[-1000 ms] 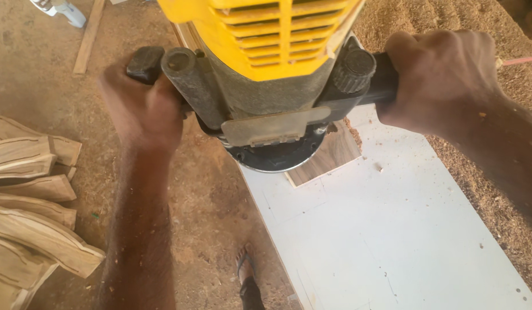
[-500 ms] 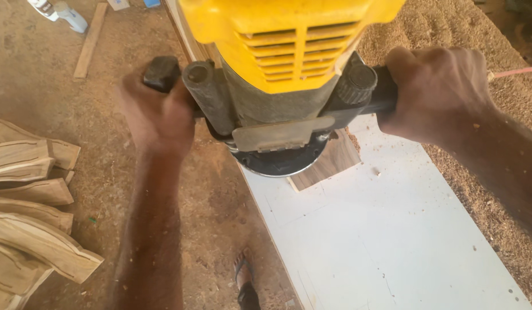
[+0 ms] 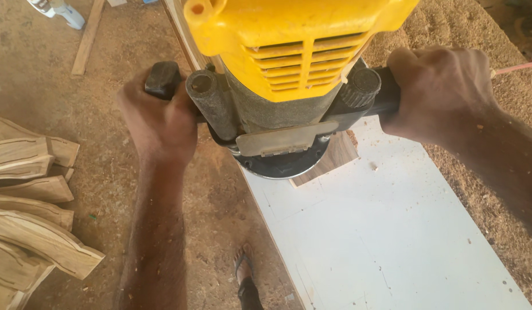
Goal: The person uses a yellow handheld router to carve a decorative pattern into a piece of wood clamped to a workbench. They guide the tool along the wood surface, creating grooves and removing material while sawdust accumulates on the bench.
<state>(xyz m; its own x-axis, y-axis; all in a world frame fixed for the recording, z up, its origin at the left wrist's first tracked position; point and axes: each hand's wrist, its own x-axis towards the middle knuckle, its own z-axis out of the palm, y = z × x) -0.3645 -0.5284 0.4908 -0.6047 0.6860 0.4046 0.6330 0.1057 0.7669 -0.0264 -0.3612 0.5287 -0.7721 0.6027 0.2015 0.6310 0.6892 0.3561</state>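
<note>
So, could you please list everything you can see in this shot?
router: one, yellow housing with black base and side handles, top centre, base on a wood piece
wood piece: one, brown, under the router on the board
board: one, white, lower right
carved wood pieces: a stack, pale brown, left edge on the floor
wood strip: one, pale, top left on the floor
sawdust: heap, tan, top right
sandalled foot: one, bottom centre
left hand: gripping the left handle
right hand: gripping the right handle
</note>
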